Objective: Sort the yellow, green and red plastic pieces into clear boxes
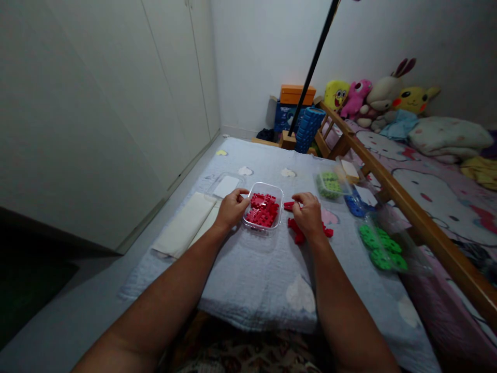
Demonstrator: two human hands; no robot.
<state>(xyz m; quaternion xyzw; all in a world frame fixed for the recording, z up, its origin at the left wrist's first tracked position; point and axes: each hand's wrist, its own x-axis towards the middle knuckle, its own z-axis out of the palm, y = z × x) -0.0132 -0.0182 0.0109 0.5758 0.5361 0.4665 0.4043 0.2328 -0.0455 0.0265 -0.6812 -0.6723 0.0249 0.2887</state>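
A clear plastic box [264, 230] stands in the middle of the cloth-covered table, with red interlocking building pieces [263, 211] inside. My left hand [233, 210] is closed at the box's left rim, thumb and fingers holding its edge. To the right of the box, my right hand [308, 213] pinches a red building piece [289, 205] that sticks out leftward from the fingertips. Below and around that hand lie more loose red pieces [298, 235] on the cloth, partly covered by the hand.
Left of the box lie a clear lid [227, 185] and a cream folded cloth or folder [186, 223]. On the right are boxes with light green pieces [330, 184] and green pieces [382, 247], and blue pieces [357, 204]. A wooden bed rail [404, 207] borders the right side.
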